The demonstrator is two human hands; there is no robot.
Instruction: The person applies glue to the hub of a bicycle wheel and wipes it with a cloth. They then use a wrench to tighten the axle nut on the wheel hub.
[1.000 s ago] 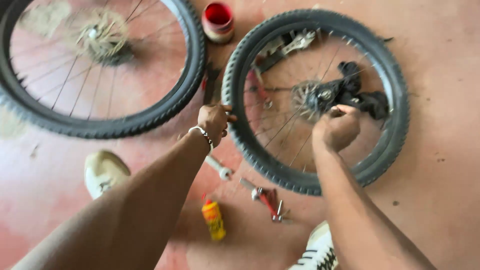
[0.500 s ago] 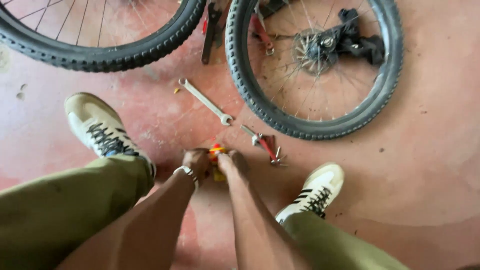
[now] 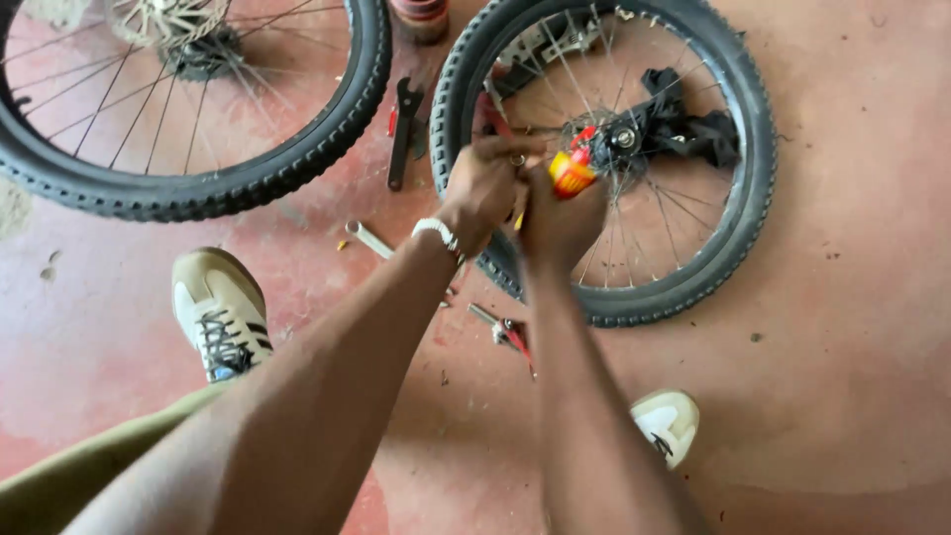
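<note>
The small yellow-and-red bottle (image 3: 572,171) looks like glossy plastic. At twelve o'clock, the right wheel (image 3: 604,159) has a matt, knobbly rubber tyre and thin shiny metal spokes; a limp black cloth (image 3: 693,129) lies at its hub. The red floor (image 3: 842,327) is worn, matt and gritty. At nine o'clock, the shoe (image 3: 220,312) looks like soft beige suede.

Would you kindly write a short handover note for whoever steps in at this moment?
Left hand: raised over the right-hand wheel, fingers at the top of the small yellow and red bottle; what they pinch is unclear.
Right hand: gripping that bottle near the wheel's hub.
Things: a black rag lies in the spokes by the hub; a flat black wrench lies between the two wheels; red-handled pliers lie on the floor below.
Done: bottle is in hand at the hub.
Left: nothing visibly applied yet.
</note>
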